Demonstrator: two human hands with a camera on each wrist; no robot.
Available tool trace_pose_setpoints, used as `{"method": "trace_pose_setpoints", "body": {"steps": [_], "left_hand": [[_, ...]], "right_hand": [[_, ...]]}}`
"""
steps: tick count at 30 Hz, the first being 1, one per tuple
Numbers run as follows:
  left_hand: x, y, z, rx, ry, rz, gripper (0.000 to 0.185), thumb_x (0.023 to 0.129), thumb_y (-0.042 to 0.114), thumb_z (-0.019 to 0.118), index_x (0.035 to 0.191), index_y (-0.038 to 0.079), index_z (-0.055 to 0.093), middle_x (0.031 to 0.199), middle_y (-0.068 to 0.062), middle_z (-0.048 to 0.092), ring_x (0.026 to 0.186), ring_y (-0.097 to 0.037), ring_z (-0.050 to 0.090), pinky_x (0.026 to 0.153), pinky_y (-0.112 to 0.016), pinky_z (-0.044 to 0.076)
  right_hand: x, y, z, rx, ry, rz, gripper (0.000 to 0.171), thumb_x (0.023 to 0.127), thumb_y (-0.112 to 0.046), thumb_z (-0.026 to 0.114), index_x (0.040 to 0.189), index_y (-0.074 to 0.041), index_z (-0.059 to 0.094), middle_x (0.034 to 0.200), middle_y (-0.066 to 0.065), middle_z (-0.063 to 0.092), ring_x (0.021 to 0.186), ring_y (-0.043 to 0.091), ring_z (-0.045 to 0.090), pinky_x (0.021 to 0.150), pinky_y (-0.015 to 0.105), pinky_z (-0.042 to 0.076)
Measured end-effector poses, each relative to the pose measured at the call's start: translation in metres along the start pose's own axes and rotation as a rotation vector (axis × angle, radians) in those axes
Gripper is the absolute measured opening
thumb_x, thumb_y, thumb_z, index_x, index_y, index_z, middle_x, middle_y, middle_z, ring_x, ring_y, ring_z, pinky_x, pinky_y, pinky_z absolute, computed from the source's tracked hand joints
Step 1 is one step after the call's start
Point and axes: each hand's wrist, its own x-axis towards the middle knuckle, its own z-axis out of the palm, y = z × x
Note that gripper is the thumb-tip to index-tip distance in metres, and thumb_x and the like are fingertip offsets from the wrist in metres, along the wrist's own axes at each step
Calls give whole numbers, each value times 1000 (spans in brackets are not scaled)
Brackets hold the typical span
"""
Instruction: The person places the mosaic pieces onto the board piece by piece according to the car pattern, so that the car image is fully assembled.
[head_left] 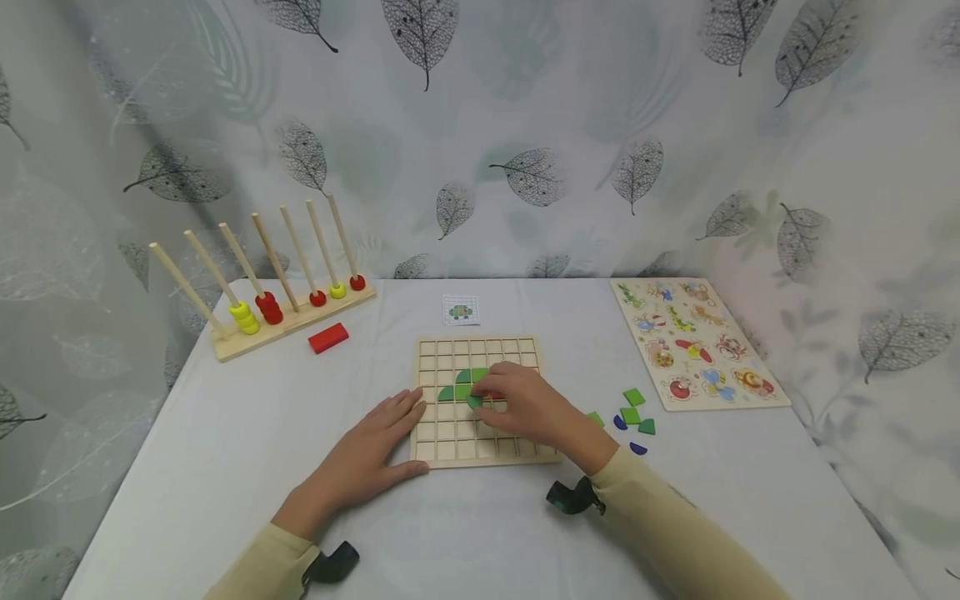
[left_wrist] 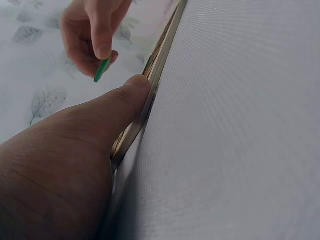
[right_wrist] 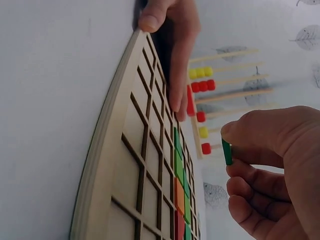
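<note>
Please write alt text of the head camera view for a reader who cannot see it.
A right hand pinches a small green tile over a square wooden grid board on a white table, while the left hand steadies the board's left edge. A wooden abacus with red and yellow beads stands far left.

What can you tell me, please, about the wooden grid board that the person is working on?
The wooden grid board is a pale, square tray of small square cells, lying flat on the white table in front of the person. Most cells are bare; a few in the upper middle hold green pieces, with red and orange ones beside them in the right wrist view. The left hand rests against its left edge, thumb at the near corner. The right hand pinches a green piece above it.
</note>
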Motion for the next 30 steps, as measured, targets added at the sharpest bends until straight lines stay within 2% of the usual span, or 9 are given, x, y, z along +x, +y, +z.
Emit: {"method": "trace_pose_setpoints", "body": {"steps": [9,15,20,23,30], "left_hand": [[-1,-1,-1,-8,12,4,95,98,63,73,168,9,40,178,-3,27,164,-24,22,131,-50,24],[-1,0,0,-16,7,1,95,98,63,72,169,9,39,178,-2,26,164,-24,21,131,-50,24],[-1,-3,2,-14,36,17,94,98,63,73,168,9,41,178,-2,29,163,-25,24,130,-52,28],[-1,-4,3,-18,42,21,94,98,63,73,168,9,41,178,-2,28,163,-24,24,130,-51,28],[-1,-2,0,-23,26,17,94,99,62,72,168,8,39,178,-3,27,164,-25,22,132,-50,24]], "right_hand": [[17,-8,14,-2,-4,-39,18,96,-20,84,112,-11,82,102,-4,72,93,11,65,82,28,58],[24,-11,21,14,-1,-12,15,96,-18,84,109,-11,82,99,-5,72,91,11,63,81,28,57],[27,-13,28,32,10,-20,12,96,-16,83,106,-11,83,98,-4,73,93,13,65,84,30,58],[28,-14,33,1,21,-33,11,96,-15,83,106,-11,83,99,-3,74,97,15,68,88,32,59],[29,-15,40,-68,11,-30,9,98,-18,82,106,-13,83,98,-4,73,93,14,66,85,30,58]]}}
